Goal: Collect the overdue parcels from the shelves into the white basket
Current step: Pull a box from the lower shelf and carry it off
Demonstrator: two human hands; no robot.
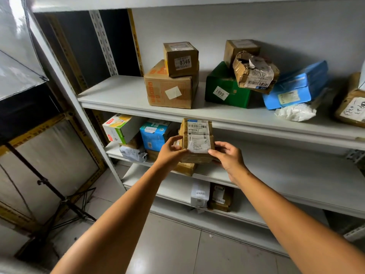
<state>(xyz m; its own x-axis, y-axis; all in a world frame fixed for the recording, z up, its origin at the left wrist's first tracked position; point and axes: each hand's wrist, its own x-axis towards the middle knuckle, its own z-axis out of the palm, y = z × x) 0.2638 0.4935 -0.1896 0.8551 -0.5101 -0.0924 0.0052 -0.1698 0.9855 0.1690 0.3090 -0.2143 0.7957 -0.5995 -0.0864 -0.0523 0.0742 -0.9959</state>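
Both my hands hold up a small brown cardboard parcel [197, 138] with a white barcode label, in front of the white shelf unit [122, 95]. My left hand [171, 151] grips its left edge and my right hand [227, 155] grips its right edge. On the upper shelf stand a small brown box marked 0346 [180, 59] on a larger brown box [167, 89], a green box marked 0401 [225, 89], a torn brown parcel [254, 72] and a blue parcel [296, 86]. The white basket is out of view.
The shelf below carries a white and green box [120, 128], a blue box [155, 136] and a grey bag [133, 153]. Two parcels [209, 196] stand on a lower shelf. A black light stand [65, 202] and yellow-framed panels are at the left, on a tiled floor.
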